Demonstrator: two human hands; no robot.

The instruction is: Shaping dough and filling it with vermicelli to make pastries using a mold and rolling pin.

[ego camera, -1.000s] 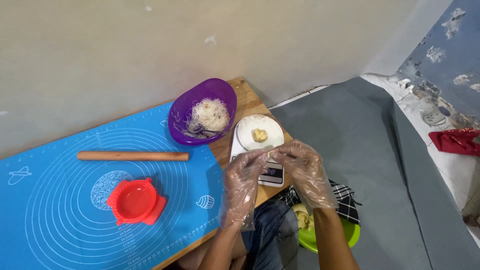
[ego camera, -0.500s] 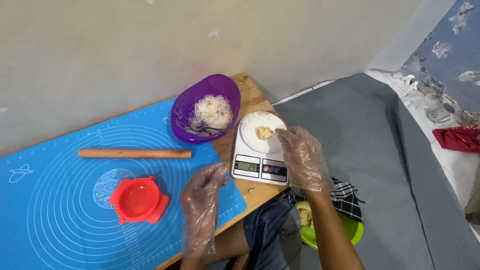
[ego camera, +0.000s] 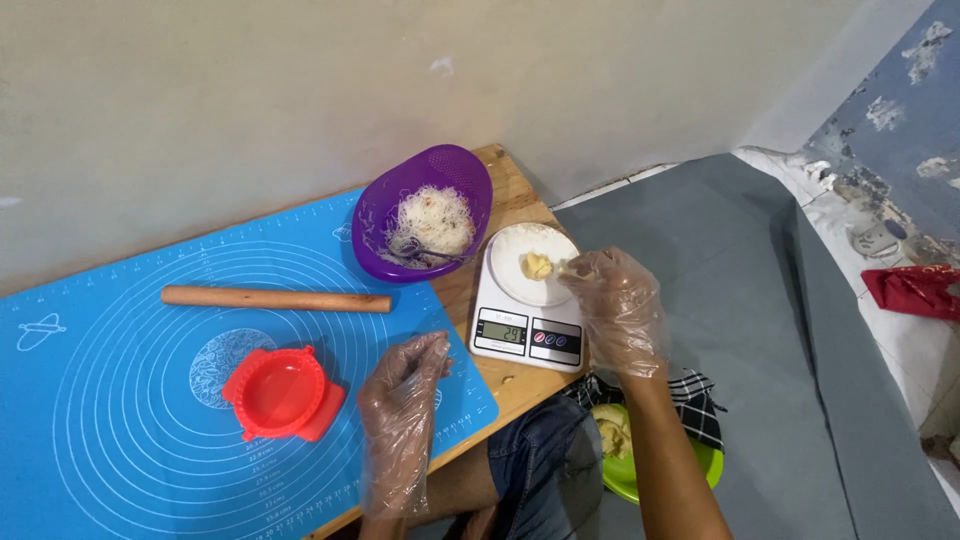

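Here, right hand (ego camera: 618,305) fingers pinch dough scrap, mostly hidden | left hand (ego camera: 400,385) loosely curled, empty | green bowl (ego camera: 640,470) half-hidden

Bright even daylight, soft shadows, sharp focus, slight wide-angle bend at edges.

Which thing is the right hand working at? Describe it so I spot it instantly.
Find the blue mat; off its right edge sits a white kitchen scale. The small yellow dough lump lies on its round plate, beside the right hand, the only yellow piece up there.
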